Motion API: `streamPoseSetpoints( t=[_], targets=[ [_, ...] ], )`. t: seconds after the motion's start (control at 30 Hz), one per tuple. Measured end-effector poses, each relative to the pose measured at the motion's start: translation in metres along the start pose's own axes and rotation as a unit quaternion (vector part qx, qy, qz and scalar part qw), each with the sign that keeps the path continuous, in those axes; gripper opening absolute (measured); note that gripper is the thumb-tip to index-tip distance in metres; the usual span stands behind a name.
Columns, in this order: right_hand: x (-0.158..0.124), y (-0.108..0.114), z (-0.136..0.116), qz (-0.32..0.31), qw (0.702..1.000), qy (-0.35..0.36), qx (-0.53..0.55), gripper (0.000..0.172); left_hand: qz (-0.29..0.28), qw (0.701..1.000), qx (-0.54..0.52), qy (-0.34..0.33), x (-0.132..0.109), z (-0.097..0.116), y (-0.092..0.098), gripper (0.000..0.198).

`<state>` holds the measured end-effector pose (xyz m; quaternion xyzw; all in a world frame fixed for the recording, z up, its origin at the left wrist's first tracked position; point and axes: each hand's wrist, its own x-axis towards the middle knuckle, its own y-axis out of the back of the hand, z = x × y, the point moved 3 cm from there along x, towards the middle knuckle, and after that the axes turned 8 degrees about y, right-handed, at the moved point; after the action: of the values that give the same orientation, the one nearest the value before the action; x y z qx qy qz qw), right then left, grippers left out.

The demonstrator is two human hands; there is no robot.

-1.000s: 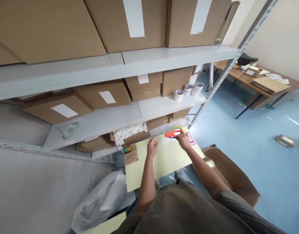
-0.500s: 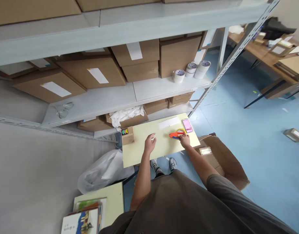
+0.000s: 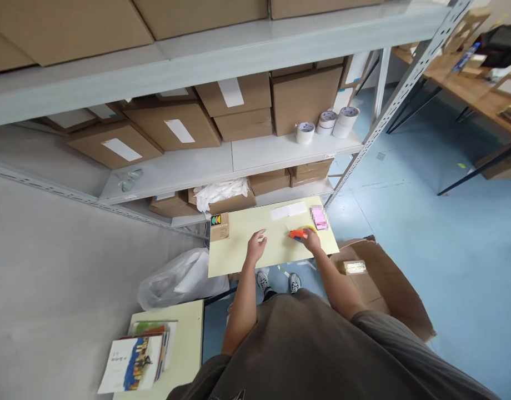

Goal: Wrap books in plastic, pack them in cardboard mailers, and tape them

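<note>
My right hand (image 3: pixel 311 241) is closed around an orange tape dispenser (image 3: pixel 297 234) with a yellow roll, resting on a pale yellow table (image 3: pixel 239 258). My left hand (image 3: pixel 256 246) hovers just above the table's middle with fingers loosely curled and nothing in it. A white label strip (image 3: pixel 289 211) and a pink item (image 3: pixel 319 217) lie at the table's far right. A small brown box (image 3: pixel 219 227) with coloured dots stands at the far left corner.
A grey metal shelf rack (image 3: pixel 255 161) filled with cardboard boxes (image 3: pixel 172 130) and tape rolls (image 3: pixel 328 122) stands behind the table. An open cardboard box (image 3: pixel 384 289) sits on the blue floor to the right. A clear plastic bag (image 3: pixel 176 280) and books (image 3: pixel 134 358) lie to the left.
The view tipped down and pulled back. My right hand drew the orange dispenser back from the table's far right toward me and settled over it. My left hand stayed above the table.
</note>
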<state>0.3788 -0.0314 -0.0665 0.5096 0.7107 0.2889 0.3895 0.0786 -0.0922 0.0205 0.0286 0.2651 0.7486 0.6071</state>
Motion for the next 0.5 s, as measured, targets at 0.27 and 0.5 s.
streamPoseSetpoints(
  t=[0.27, 0.5],
  targets=[
    [0.019, 0.006, -0.062, 0.098, 0.967, 0.102, 0.212, 0.057, 0.089, 0.995, -0.008, 0.043, -0.032, -0.025, 0.042, 0.038],
    [0.013, -0.045, -0.173, 0.000, 0.935, 0.227, 0.272, 0.062, 0.159, 0.980, -0.018, 0.116, -0.088, -0.066, 0.096, 0.040]
  ],
)
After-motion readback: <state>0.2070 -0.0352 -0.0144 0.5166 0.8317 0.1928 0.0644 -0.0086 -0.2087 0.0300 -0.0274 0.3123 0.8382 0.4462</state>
